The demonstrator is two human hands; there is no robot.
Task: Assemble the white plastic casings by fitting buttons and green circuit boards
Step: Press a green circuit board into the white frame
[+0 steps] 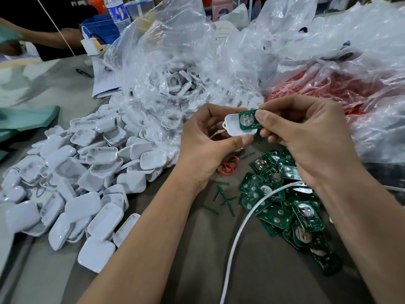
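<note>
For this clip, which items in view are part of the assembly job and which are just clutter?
Job:
left hand holding white casing
right hand pinching green circuit board
casing pile
board pile

Clutter:
red rubber bands
white cable
water bottle
pen

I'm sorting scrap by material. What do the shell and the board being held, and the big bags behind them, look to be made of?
White casing: likely moulded plastic, smooth, slightly glossy.
Green circuit board: apparently laminate with green coating and a shiny metal disc.
Bags: thin clear plastic film, crinkled and glinting.
</note>
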